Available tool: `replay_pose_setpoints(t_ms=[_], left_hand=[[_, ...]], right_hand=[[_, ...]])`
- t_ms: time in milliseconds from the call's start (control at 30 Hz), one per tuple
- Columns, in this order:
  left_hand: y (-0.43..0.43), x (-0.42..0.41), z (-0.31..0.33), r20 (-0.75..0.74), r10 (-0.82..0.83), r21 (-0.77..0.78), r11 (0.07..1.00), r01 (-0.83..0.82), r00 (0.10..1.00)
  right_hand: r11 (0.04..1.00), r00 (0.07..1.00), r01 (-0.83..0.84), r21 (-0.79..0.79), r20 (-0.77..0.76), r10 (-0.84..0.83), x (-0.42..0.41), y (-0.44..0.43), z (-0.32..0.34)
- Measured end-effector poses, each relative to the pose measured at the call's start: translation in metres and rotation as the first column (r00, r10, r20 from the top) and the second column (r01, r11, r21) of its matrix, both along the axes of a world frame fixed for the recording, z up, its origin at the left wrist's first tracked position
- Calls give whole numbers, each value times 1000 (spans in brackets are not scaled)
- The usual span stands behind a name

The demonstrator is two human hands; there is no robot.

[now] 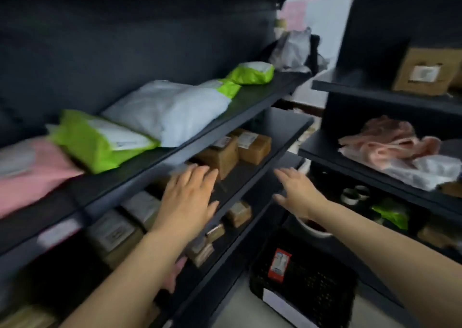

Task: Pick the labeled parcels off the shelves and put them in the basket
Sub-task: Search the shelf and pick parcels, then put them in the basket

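Wall (125,40): dark and plain, fills the far left and the top.
Bright gap (325,27): far at the back, near the top; white and pale pink light shows there, too blurry to tell more.
Tape rolls (353,195): two white rings on the right, side by side and touching, in a dark low spot.
Bowl (315,229): white and round, dark red inside, just left of the tape rolls and lower; only part shows.
Floor (240,302): pale grey, near, at the bottom.

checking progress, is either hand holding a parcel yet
No, the left hand and right hand are both open and empty, reaching toward the shelves.
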State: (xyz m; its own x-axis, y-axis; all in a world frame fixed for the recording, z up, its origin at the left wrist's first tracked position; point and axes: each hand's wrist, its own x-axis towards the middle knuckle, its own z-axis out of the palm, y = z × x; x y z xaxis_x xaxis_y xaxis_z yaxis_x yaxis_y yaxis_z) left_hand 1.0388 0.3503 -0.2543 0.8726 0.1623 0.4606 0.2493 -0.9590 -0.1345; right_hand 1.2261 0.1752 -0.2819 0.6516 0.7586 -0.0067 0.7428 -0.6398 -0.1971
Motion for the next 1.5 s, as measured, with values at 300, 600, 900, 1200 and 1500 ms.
replay_pose_setpoints(t_ms=[300,600,900,1200,1500], left_hand=[[5,-307,54,21,531,54,845,-531,847],[-29,-558,79,101,842,-11,534,-846,530],[-39,-756,95,178,894,-13,420,-908,411],[-22,-905,107,159,906,-46,403,-914,392],[16,-977,93,127,929,-74,358,-931,347]], right_hand=[[806,820,-571,157,169,547,-217,84,94],[579,636,-763,287,171,753,-415,144,132],[462,532,-824,328,168,830,-633,177,149],[336,430,-864,376,200,880,-813,216,148],[326,399,-874,360,151,904,-897,273,131]])
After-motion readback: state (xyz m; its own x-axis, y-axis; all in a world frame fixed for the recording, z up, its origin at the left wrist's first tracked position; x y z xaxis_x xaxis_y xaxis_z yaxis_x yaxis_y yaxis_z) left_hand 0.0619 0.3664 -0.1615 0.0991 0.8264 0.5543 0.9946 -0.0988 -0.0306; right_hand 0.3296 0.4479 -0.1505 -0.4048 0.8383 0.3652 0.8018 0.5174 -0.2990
